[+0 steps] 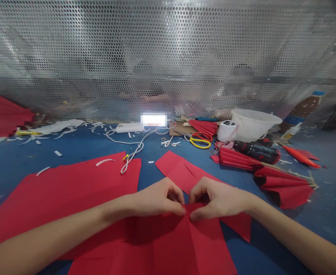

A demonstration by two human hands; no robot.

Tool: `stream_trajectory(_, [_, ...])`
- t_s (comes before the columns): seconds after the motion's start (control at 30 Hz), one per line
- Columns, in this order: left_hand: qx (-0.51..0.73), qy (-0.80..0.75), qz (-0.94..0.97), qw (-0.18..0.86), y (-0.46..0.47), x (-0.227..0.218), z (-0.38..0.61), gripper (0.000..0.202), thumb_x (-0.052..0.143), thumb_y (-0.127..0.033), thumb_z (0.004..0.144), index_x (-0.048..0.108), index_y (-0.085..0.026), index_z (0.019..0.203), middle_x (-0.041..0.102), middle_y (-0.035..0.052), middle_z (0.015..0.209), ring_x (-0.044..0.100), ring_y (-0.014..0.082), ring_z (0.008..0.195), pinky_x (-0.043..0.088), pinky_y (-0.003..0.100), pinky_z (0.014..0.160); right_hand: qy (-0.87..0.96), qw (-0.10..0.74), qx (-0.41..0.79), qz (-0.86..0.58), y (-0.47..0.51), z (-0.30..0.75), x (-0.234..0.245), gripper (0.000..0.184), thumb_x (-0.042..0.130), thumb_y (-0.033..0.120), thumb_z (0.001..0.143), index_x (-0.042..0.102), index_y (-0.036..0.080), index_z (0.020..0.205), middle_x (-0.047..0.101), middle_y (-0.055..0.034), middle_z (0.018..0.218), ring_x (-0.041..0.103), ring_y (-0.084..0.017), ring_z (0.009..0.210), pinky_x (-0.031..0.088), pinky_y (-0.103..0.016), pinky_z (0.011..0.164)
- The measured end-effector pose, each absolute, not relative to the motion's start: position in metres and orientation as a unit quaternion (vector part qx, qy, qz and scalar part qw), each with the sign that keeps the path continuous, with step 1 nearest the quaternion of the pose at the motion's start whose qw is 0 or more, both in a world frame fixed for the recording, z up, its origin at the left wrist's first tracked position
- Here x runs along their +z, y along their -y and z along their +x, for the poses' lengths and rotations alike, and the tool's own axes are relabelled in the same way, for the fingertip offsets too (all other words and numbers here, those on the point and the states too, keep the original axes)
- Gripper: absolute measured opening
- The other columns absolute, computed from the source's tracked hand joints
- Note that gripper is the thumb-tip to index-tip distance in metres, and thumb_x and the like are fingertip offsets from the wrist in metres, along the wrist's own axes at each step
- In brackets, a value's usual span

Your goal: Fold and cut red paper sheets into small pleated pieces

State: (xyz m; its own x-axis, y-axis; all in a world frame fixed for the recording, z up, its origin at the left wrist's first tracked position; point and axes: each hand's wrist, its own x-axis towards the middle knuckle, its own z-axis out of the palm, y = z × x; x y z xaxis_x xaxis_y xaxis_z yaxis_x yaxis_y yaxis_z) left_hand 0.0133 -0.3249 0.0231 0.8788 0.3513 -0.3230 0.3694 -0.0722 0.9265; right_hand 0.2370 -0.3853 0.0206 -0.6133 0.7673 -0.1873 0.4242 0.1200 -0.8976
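Observation:
Both of my hands meet over a creased red paper sheet (168,244) at the near edge of the blue table. My left hand (159,198) is closed, its thumb and fingers pinching the sheet's top edge. My right hand (216,198) is closed too, pinching the same edge right beside the left. A fold line runs down the sheet from between the fingertips. Another red sheet (182,170) lies just beyond my hands.
A large red sheet (61,191) covers the left. Folded red paper fans (282,185) lie at right, near a dark drill (256,151). Yellow-handled scissors (199,141), a thread spool (226,130), a white bowl (253,124), a white cord (133,151) and paper scraps lie before a perforated metal screen (168,57).

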Motion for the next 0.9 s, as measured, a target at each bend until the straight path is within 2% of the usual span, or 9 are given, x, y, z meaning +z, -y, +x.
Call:
stream_trajectory(0.3, [-0.016,-0.250,0.737,0.627,0.3260,0.0266,0.0117,0.015,0.071,-0.026,0.076,0.067,-0.013,0.069,0.054,-0.0037,0.057,0.040,0.0074,0.053,0.028,0.019,0.049,0.719,0.185,0.540,-0.397,0.3849,0.2371,0.0154,0.025,0.077,0.035,0.083,0.078,0.010,0.082,0.062,0.0018,0.066,0.048,-0.010,0.061,0.038,-0.020,0.055])
stream_trajectory(0.57, [-0.013,-0.248,0.712,0.656,0.3219,0.0236,0.0124,0.015,0.075,-0.027,0.074,0.073,-0.013,0.069,0.062,-0.0016,0.064,0.047,0.0099,0.061,0.034,0.019,0.054,0.719,0.190,0.540,-0.393,0.3857,0.2385,0.0113,0.029,0.078,0.038,0.083,0.079,0.009,0.082,0.059,0.0026,0.062,0.044,-0.009,0.059,0.035,-0.021,0.053])
stream_trajectory(0.73, [-0.011,-0.252,0.712,0.656,0.3216,0.0246,0.0130,0.015,0.075,-0.025,0.073,0.070,-0.013,0.066,0.056,-0.0033,0.060,0.042,0.0084,0.058,0.030,0.019,0.052,0.717,0.191,0.539,-0.400,0.3862,0.2372,0.0137,0.029,0.077,0.039,0.084,0.079,0.010,0.083,0.060,0.0026,0.063,0.045,-0.009,0.059,0.036,-0.021,0.053])
stream_trajectory(0.9, [-0.014,-0.252,0.724,0.642,0.3244,0.0267,0.0125,0.015,0.071,-0.025,0.075,0.065,-0.014,0.066,0.053,-0.0042,0.057,0.041,0.0077,0.053,0.029,0.020,0.050,0.730,0.170,0.518,-0.412,0.3865,0.2379,0.0210,0.028,0.075,0.037,0.085,0.076,0.011,0.078,0.052,0.0057,0.059,0.038,-0.007,0.055,0.029,-0.020,0.047])
